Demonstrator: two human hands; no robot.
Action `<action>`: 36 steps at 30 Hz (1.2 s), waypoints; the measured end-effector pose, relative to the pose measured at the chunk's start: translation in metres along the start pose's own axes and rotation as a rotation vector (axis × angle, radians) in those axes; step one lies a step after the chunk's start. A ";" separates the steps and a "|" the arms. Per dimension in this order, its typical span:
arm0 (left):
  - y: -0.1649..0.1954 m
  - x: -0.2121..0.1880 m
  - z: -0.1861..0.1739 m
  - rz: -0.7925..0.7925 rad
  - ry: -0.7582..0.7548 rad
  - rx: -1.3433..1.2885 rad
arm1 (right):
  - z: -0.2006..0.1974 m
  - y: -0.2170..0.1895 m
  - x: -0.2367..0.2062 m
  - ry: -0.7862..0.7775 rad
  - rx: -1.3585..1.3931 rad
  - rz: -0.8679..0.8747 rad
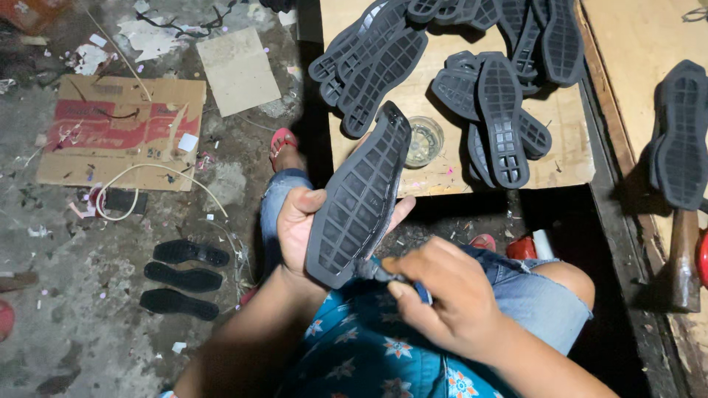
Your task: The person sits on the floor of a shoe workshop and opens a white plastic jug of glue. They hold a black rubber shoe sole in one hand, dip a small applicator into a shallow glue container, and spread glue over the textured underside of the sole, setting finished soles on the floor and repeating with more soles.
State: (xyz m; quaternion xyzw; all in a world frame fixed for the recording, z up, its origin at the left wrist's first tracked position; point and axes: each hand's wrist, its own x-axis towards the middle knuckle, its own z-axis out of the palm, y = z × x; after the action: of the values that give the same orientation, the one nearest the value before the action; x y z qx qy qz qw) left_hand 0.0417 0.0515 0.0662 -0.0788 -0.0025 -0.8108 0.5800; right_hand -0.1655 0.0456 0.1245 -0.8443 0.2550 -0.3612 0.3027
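My left hand (299, 225) holds a dark grey rubber shoe sole (361, 195), tread side up, its toe pointing away from me. My right hand (442, 295) grips a small tool with a blue handle (422, 293). The tool's dark tip (369, 271) touches the heel edge of the sole. Both hands are over my lap, above my blue flowered shirt and jeans.
A wooden board (560, 158) ahead carries piles of grey soles (501, 118) and a small glass dish (424, 141). One more sole (680, 136) and a hammer (684, 258) lie at right. Three black insoles (183, 276) and flattened cardboard (118, 129) lie on the littered floor at left.
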 end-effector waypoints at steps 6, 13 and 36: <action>0.000 0.009 0.006 -0.047 -0.100 0.125 | 0.003 0.002 -0.002 0.108 0.062 0.292; -0.004 0.018 0.003 0.032 -0.094 0.063 | 0.009 -0.006 -0.007 0.075 -0.028 0.229; -0.018 0.020 -0.028 -0.056 -0.022 0.011 | 0.006 -0.016 0.020 -0.004 -0.131 -0.179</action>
State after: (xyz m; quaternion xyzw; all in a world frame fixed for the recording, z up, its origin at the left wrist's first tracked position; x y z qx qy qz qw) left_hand 0.0149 0.0356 0.0425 -0.0842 -0.0154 -0.8258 0.5575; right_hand -0.1459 0.0454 0.1413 -0.8824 0.2009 -0.3676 0.2140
